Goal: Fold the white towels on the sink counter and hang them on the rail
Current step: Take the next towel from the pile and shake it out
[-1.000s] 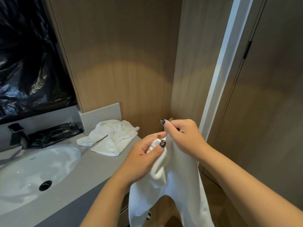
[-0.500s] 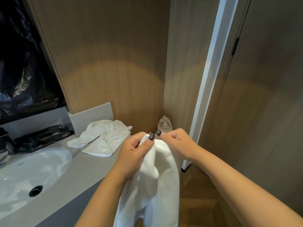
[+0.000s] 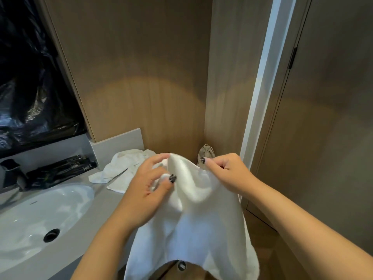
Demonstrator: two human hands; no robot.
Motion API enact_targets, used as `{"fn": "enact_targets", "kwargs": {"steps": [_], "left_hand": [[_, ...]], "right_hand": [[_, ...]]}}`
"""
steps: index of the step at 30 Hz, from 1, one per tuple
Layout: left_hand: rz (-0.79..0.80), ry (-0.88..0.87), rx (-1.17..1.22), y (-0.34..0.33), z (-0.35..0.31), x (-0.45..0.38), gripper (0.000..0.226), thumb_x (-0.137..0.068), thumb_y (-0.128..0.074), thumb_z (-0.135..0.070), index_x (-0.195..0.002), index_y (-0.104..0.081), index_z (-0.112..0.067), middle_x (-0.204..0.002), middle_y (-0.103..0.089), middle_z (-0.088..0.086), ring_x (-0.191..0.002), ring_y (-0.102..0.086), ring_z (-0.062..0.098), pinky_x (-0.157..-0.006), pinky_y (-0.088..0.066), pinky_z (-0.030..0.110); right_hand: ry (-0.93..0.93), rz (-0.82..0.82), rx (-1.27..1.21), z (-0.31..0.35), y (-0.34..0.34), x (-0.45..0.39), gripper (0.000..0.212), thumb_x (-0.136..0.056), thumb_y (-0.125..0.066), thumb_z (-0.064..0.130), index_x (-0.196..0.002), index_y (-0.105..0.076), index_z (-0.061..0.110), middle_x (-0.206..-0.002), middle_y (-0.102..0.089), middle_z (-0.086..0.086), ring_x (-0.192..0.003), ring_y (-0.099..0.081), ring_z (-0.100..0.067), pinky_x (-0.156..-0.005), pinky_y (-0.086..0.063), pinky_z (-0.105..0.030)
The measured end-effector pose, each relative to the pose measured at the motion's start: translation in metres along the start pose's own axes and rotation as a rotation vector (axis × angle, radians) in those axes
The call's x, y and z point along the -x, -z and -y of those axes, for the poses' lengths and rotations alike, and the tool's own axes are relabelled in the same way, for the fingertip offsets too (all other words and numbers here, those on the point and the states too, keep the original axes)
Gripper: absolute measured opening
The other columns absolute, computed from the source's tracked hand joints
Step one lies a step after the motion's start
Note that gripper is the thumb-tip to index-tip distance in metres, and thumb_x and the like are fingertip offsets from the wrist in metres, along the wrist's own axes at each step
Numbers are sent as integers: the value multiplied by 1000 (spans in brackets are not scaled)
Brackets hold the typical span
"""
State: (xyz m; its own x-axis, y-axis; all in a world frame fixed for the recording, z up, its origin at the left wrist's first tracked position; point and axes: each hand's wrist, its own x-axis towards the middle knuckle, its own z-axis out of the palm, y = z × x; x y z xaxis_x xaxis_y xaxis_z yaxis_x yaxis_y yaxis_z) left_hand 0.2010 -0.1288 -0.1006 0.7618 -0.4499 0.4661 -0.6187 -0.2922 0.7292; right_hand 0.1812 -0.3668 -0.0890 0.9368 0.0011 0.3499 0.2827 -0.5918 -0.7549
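Folding is the step under way, judging by how the white towel (image 3: 201,215) is hanging in the air in front of the person, just off the right end of the grey surface (image 3: 66,245), with its top edge bunched between both hands and two long lobes drooping below. It is looking soft, thick and rumpled, not yet squared up. A second white towel (image 3: 125,168) is lying crumpled on the surface beside the sink basin (image 3: 40,215), waiting its turn. The left hand (image 3: 145,190) is closing its grip on a fold of the held towel, thumb pressing the cloth against curled fingers. The right hand (image 3: 226,170) is pinching the towel's upper edge. Next, the hands are likely needing to find two corners and spread apart so the cloth hangs flat. No rail is showing in view.
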Motion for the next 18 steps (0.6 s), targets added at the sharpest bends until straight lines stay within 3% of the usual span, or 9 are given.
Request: {"fn": "enact_targets", "kwargs": {"steps": [3,6,7,9,13,18], "left_hand": [[31,-83,1,-23,-8,-5,18,-96,-51,-34,-83,-62,-30,-147,-44,-22,-141,-33,1,-110,-27,15],[-39,-106,108,-40,-12,-8,28,-100,-45,-41,-124,-59,-44,-146,-42,-29,-139,-35,-3,-110,-30,14],[-51,-122,133,-43,-13,-9,33,-99,-43,-44,-129,-54,-50,-144,-45,-28,-137,-39,-2,-108,-33,13],[-62,-137,180,-47,-12,-12,36,-99,-42,-44,-134,-52,-45,-141,-52,-22,-135,-45,3,-107,-37,17],[-62,-109,233,-58,-11,-10,34,-100,-41,-43,-130,-55,-40,-136,-57,-19,-132,-49,7,-105,-39,18],[-31,-150,211,-72,-16,-10,21,-101,-40,-38,-110,-59,-33,-107,-59,-14,-106,-58,15,-86,-44,17]], "right_hand": [[112,16,-12,24,-11,-4,58,-100,-53,19,-49,-27,13,-48,-20,10,-47,-19,-8,-49,-18,-25],[132,10,-103,38,-14,-8,58,-102,-51,19,-49,-34,2,-49,-25,2,-47,-21,-8,-49,-20,-22],[131,12,-112,40,-13,-8,58,-102,-51,20,-50,-36,-2,-49,-27,-3,-48,-23,-10,-50,-22,-24],[126,-13,-121,43,-13,-6,58,-102,-51,22,-54,-42,-10,-50,-29,-9,-49,-25,-15,-53,-25,-32],[115,-179,-121,33,-15,-2,57,-100,-53,28,-60,-58,-12,-51,-43,-24,-50,-36,-31,-59,-44,-45],[152,-338,-67,20,-20,6,58,-98,-56,27,-48,-47,0,-42,-38,-6,-43,-34,-19,-50,-37,-41]]}}
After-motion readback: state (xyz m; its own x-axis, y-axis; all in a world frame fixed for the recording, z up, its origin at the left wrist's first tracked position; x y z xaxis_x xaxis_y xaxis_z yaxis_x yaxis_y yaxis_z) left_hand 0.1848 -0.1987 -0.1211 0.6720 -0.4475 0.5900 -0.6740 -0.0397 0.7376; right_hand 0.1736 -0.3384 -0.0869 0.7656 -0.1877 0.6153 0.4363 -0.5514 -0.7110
